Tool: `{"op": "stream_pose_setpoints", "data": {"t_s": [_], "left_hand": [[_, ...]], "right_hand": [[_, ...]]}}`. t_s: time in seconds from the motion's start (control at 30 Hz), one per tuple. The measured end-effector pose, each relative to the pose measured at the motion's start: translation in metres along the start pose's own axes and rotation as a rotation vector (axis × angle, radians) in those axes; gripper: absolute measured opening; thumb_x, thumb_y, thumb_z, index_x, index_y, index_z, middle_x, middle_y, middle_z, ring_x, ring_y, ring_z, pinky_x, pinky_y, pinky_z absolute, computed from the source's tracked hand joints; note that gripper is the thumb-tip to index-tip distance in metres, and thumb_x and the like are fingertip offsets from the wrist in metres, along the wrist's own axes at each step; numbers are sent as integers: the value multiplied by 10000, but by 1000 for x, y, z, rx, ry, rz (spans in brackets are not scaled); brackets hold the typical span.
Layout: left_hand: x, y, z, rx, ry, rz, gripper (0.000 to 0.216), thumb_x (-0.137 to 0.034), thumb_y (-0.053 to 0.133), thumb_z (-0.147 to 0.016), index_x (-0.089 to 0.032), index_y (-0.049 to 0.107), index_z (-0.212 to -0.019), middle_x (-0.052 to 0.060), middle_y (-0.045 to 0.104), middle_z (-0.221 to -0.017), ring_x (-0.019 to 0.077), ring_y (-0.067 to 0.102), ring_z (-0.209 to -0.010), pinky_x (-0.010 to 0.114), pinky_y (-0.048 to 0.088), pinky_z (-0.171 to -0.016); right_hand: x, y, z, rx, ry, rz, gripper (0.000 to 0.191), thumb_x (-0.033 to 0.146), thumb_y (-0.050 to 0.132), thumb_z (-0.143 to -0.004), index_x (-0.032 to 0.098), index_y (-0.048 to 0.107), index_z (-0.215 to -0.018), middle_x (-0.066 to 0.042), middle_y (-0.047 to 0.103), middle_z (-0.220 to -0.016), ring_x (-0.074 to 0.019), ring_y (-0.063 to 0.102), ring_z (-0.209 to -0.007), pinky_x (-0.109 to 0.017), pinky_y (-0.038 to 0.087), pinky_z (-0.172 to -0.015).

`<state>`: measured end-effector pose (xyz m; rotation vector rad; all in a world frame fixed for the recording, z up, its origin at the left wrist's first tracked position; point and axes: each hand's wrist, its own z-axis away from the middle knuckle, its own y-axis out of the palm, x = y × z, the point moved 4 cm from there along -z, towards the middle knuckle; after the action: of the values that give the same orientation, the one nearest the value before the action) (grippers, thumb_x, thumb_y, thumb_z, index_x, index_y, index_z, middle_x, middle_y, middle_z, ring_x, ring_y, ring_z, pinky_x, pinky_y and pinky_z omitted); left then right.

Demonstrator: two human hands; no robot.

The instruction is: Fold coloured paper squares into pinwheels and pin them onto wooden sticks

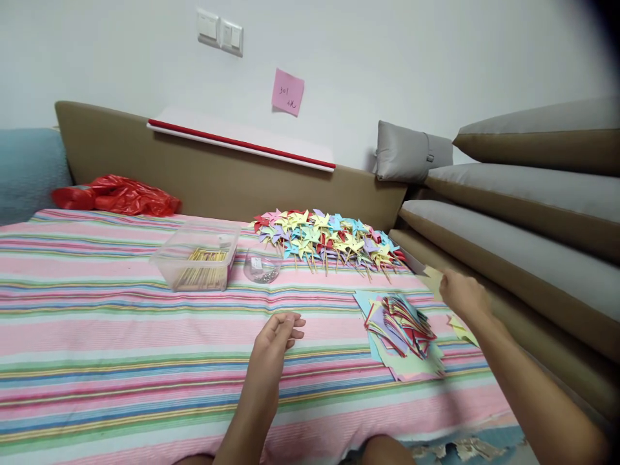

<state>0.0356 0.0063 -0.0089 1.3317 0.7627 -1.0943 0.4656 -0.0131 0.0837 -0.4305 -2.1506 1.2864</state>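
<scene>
My right hand (465, 294) is closed on a pale yellow piece of paper (433, 281), held out at the right beside the cushions. Below it, more yellow paper pieces (462, 330) lie near the cloth's edge, partly behind my forearm. A pile of cut coloured paper (402, 332) in red, purple, green and blue spreads to the left of that hand. My left hand (281, 332) hovers over the striped cloth with its fingers loosely bent and apart, holding nothing. Many finished paper pinwheels on sticks (324, 239) lie heaped farther back.
A clear plastic box of wooden sticks (201, 268) stands left of centre, with a small round container of metal pins (262, 266) beside it. A red plastic bag (121, 196) lies at the back left. Stacked grey cushions (523, 239) border the right side.
</scene>
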Motion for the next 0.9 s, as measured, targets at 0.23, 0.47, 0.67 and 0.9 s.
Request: {"op": "stream_pose_setpoints", "data": {"t_s": [0.23,0.47,0.67,0.9], "left_hand": [[2,4,-1,12,10,-47,393,-575,654,-840,-200,697,-948,99,734,-1060,233,644,-939,371,441,-918],[-23,23,-2,133,35,44,577,-658,541,-894,-224,679,-1250,125,678,-1326,294,645,-1181,419,455,-1013],[-32,27,-27,156,68,-3,482,-480,761,-804,-165,748,-1168,109,768,-1130,297,691,-1069,388,512,-954],[-13,20,-27,15,83,70,467,-451,719,-855,-196,705,-1246,82,771,-1125,279,698,-1045,360,527,-914]], "right_hand": [[73,-34,61,-168,-128,-511,483,429,393,-969,196,589,-1345,-198,690,-1231,-377,644,-1152,-526,490,-954],[206,47,153,514,-142,-1537,500,454,616,-906,247,516,-1350,-87,724,-1218,-277,708,-1061,-407,583,-872],[222,81,168,717,-83,-1600,544,484,674,-887,247,511,-1348,-90,737,-1184,-274,704,-1055,-412,556,-917],[198,81,174,632,-204,-1474,556,408,568,-963,346,381,-1483,-90,551,-1452,-265,595,-1252,-398,555,-931]]}}
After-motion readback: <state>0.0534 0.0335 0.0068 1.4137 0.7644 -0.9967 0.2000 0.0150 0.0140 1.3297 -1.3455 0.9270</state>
